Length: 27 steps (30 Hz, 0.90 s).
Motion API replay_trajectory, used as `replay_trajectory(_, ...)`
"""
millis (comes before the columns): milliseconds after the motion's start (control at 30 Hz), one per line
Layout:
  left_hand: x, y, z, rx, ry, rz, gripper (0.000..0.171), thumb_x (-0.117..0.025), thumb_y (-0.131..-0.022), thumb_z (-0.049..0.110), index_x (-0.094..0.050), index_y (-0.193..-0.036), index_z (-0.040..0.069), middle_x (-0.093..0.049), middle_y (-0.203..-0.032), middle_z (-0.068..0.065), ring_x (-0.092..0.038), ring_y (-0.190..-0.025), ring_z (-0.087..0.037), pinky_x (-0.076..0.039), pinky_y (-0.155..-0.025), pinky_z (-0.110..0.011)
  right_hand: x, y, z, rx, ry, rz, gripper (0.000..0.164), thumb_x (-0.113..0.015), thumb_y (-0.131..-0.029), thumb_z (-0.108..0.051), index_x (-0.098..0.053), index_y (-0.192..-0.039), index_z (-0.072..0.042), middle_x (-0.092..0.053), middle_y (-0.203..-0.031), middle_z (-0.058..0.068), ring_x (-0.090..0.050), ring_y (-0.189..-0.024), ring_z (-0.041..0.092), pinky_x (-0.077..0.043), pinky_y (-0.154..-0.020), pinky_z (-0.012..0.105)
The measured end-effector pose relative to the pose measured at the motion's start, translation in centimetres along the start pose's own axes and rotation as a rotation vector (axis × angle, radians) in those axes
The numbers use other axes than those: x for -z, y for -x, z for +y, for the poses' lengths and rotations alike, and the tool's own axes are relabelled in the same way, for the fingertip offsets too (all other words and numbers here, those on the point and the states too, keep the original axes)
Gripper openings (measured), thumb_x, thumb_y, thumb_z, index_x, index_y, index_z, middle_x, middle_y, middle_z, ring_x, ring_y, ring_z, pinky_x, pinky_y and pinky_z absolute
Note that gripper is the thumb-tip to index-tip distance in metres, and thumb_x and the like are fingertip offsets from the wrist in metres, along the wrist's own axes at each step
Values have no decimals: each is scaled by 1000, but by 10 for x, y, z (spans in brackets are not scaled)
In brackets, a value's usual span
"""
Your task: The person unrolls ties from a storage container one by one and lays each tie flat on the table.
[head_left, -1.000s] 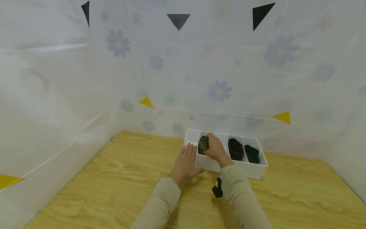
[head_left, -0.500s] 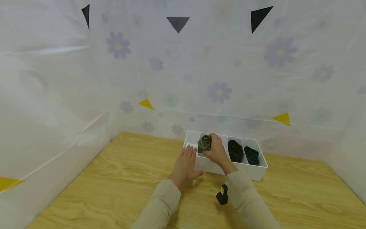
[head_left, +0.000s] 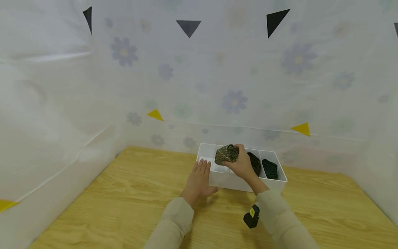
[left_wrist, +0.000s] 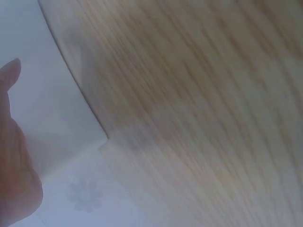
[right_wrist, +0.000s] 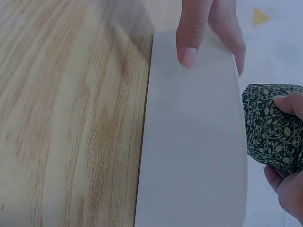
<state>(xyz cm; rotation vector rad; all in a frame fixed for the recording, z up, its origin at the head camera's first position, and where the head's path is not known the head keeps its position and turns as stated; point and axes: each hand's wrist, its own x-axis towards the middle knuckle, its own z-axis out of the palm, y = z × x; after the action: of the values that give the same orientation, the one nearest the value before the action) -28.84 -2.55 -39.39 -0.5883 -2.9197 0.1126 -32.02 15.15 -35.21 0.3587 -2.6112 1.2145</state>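
A white box (head_left: 231,182) with compartments in a row stands on the table. Over its middle compartments my right hand (head_left: 243,164) grips a rolled necktie (head_left: 224,155), its spiral end facing right. In the right wrist view, the necktie (right_wrist: 267,132) is dark green with a pale vine pattern, held between thumb and fingers. My left hand (head_left: 198,180) rests at the box's front left, straight fingers over the rim and thumb (right_wrist: 191,40) against the front wall. A dark brown roll (head_left: 255,165) and a dark green roll (head_left: 269,169) sit in the compartments at right.
The wooden table (head_left: 118,204) extends in front and to both sides. A white floral sheet (head_left: 199,83) with black and yellow triangles hangs behind the box. A small black device (head_left: 251,218) with a yellow mark sits by the right sleeve (head_left: 281,214).
My right hand has lifted the rolled necktie up out of its compartment and moved it to the right, tipping it. The left hand has stayed at the box's front left.
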Motion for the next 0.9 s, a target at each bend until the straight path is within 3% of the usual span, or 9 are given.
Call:
replay_trajectory(400, 4, 1, -3, -23, 23, -3, 92, -44, -85, 65, -21, -147, 1, -23, -153, -14, -15, -144, -28, -13, -119, -39, 18, 20, -7, -61, -28, -48, 79, -71, -80, -24, -24, -139, 1, -27, -145, 27, -30, -132, 46, -33, -102, 62)
replay_trajectory(600, 1, 3, -6, -48, 62, 38, 90, -44, -86, 63, -21, -146, 0, -24, -152, -16, -17, -144, -28, -14, -119, -39, 20, 31, -8, -112, -82, -82, 82, -71, -80, -28, -23, -141, -3, -20, -149, 24, -22, -136, 44, -29, -105, 62)
replay_trajectory(633, -6, 1, -8, -59, 69, 64, 92, -38, -87, 67, -18, -147, 0, -22, -153, -17, -14, -144, -29, -10, -119, -39, 21, 34, -8, -116, -88, -82, 82, -71, -80, -28, -23, -141, -2, -20, -149, 24, -22, -137, 44, -28, -105, 62)
replay_trajectory(733, -7, 2, -9, -72, 86, 72, 93, -36, -87, 67, -17, -147, 0, -22, -153, -17, -13, -144, -29, -9, -119, -39, 23, 40, -9, -124, -101, -79, 83, -72, -80, -27, -22, -141, -1, -21, -149, 24, -21, -137, 43, -27, -106, 62)
replay_trajectory(833, -8, 0, -10, -77, 97, 75, 92, -40, -87, 65, -19, -147, -2, -23, -152, -18, -14, -144, -30, -10, -119, -39, 27, 46, -8, -138, -118, -83, 83, -72, -79, -27, -23, -141, -2, -23, -147, 24, -24, -135, 44, -29, -106, 61)
replay_trajectory(900, 0, 2, -9, -72, 95, 55, 90, -48, -85, 60, -24, -145, -3, -26, -151, -19, -18, -143, -31, -15, -119, -40, 29, 51, -7, -142, -137, -90, 83, -72, -79, -27, -23, -141, -2, -25, -146, 24, -27, -134, 44, -31, -105, 60)
